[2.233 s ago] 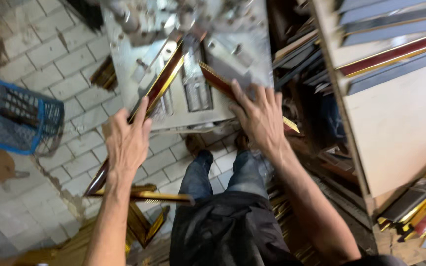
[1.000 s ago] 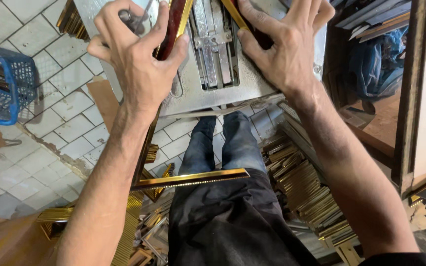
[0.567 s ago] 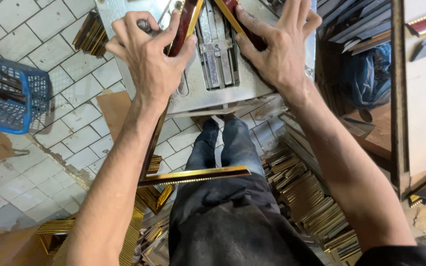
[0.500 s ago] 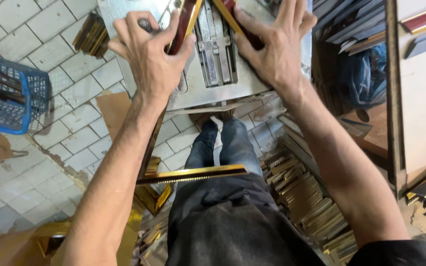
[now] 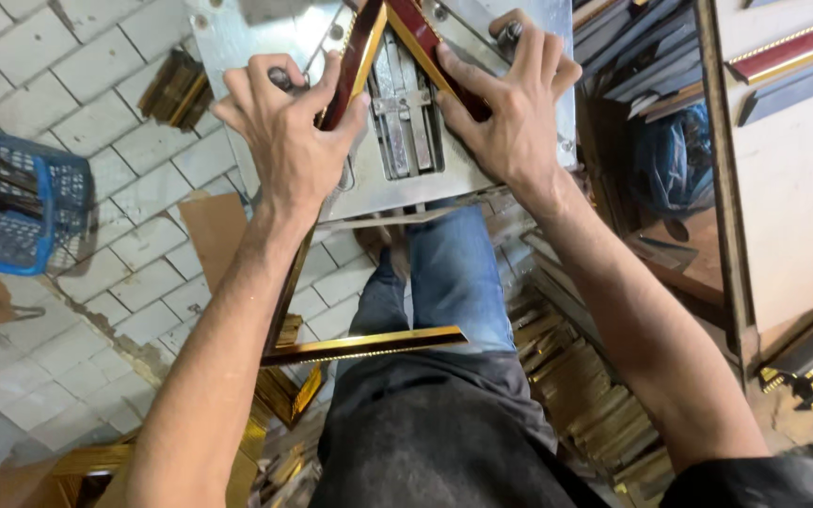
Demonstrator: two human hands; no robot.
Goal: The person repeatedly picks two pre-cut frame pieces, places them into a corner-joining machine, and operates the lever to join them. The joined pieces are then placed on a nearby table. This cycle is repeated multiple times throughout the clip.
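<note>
A metal table (image 5: 369,193) fills the upper centre of the frame, with a clamp (image 5: 405,118) at its middle. Two red-and-gold frame strips meet in a corner at the top. The left hand (image 5: 284,141) presses flat on the left strip (image 5: 355,56); the right hand (image 5: 510,118) spreads over the right strip (image 5: 425,42). They look stiff, light and easily scuffed, best held along their edges.

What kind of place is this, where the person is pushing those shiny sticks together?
Probably a picture-frame workshop. Both hands, left hand and right hand, press two red-and-gold frame strips into a corner on a metal joining machine. Cut moulding pieces are piled on the tiled floor, and more lengths lie on shelves.
</note>
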